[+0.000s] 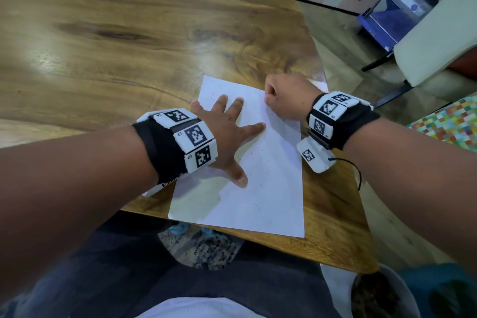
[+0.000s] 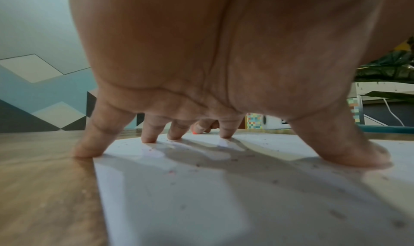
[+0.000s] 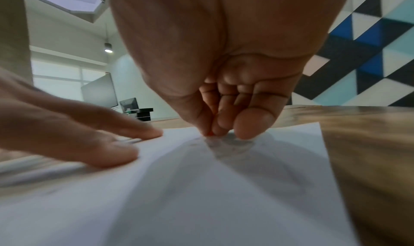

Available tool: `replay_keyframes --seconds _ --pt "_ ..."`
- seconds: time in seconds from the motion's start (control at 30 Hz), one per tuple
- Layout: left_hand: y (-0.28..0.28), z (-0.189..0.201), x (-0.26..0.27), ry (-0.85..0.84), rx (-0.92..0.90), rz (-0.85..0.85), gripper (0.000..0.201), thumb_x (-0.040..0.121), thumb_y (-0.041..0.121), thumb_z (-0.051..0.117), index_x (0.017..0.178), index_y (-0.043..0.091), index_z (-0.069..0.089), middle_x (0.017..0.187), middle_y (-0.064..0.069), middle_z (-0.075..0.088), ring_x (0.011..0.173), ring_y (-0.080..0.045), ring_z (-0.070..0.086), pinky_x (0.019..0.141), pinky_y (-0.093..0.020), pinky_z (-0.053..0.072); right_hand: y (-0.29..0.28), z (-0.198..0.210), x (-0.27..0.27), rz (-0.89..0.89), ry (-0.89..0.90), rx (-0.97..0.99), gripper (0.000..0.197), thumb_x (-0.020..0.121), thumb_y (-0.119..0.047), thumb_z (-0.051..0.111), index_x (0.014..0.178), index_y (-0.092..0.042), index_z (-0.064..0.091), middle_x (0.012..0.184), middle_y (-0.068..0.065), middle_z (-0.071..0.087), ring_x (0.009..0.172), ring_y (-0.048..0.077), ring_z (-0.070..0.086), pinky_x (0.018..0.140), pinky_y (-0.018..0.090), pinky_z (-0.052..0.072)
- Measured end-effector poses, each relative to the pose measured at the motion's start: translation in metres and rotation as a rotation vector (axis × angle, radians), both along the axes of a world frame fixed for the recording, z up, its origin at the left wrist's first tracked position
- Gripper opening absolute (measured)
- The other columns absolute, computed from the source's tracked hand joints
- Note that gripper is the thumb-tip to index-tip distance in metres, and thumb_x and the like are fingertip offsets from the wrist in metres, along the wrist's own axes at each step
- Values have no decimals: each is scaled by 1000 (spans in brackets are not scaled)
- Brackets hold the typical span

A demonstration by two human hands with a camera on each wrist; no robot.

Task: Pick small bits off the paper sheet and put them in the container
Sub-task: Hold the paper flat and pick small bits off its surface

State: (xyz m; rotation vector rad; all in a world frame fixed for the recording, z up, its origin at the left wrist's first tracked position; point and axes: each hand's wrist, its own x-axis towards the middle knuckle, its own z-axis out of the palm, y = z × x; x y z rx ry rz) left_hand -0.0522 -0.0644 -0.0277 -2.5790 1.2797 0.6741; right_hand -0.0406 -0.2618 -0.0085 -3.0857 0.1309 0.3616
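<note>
A white paper sheet [image 1: 260, 188] lies on the wooden table [image 1: 103, 33] near its front right corner, dotted with small dark bits [image 2: 234, 159]. My left hand [image 1: 227, 134] lies spread flat, its fingertips [image 2: 149, 140] pressing on the sheet's left part; the little finger rests on bare wood. My right hand [image 1: 267, 100] is curled at the sheet's far right part. Its thumb and fingertips [image 3: 246, 129] pinch a small orange piece [image 3: 209, 134] against the paper. A grey round container [image 1: 410, 299] with dark contents sits below the table's front right corner.
The table edge runs just right of the sheet, with floor beyond. A white chair [image 1: 433, 41] and a blue box [image 1: 387, 20] stand on the floor at the far right. A patterned cloth [image 1: 449, 121] lies beside my right forearm.
</note>
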Motion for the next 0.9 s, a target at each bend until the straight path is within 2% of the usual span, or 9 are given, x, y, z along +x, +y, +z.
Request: replay_keyframes --seconds 0.17,0.27,0.4,0.53,0.6,0.7,0.8,0.9 --pt "2 1 -1 -6 6 8 126 64 92 61 157 51 -14 169 -10 -22 156 -39 -14 115 -74 17 0 1 13 -33 -9 -30 17 90 -12 44 91 -10 61 91 9 68 88 31 62 71 37 52" --pt "3 0 -2 -8 4 19 131 63 92 62 158 45 -13 170 -9 -20 157 -38 -12 115 -74 18 4 0 -14 -30 3 41 12 90 -17 48 87 -15 60 85 1 64 83 23 57 65 34 45" --pt "1 0 -2 -12 -2 20 133 62 91 64 159 43 -13 170 -9 -20 157 -37 -12 115 -74 19 18 0 -65 24 -8 103 9 90 -23 51 86 -18 58 79 -3 62 79 21 59 68 35 51" --pt "2 -1 0 -6 -10 17 133 62 91 64 159 44 -14 170 -10 -21 157 -38 -13 114 -75 18 39 -3 -96 154 85 196 6 90 -26 53 87 -21 55 78 0 65 75 23 61 67 40 54" --pt "2 -2 0 -9 -7 17 134 61 92 64 159 44 -14 170 -10 -21 157 -38 -13 114 -75 19 38 -3 -94 135 76 189 6 90 -26 53 86 -21 56 78 -1 65 75 22 60 69 40 54" --pt "2 -1 -2 -30 -1 12 133 61 93 62 159 43 -14 170 -10 -19 157 -38 -11 114 -73 21 21 -2 -72 7 4 129 9 90 -22 52 86 -17 59 81 -2 64 80 21 60 70 36 52" --pt "3 -1 -3 -38 -10 15 133 61 93 62 159 43 -13 170 -9 -18 157 -38 -10 113 -73 22 7 0 -54 -83 -29 100 10 89 -21 52 86 -14 58 82 2 64 83 26 61 72 40 54" --pt "3 -1 -2 -24 -15 20 133 61 91 64 159 43 -12 170 -9 -18 157 -38 -11 113 -74 21 17 -2 -64 -43 -18 110 10 91 -23 50 86 -16 57 81 1 63 82 25 60 70 37 53"
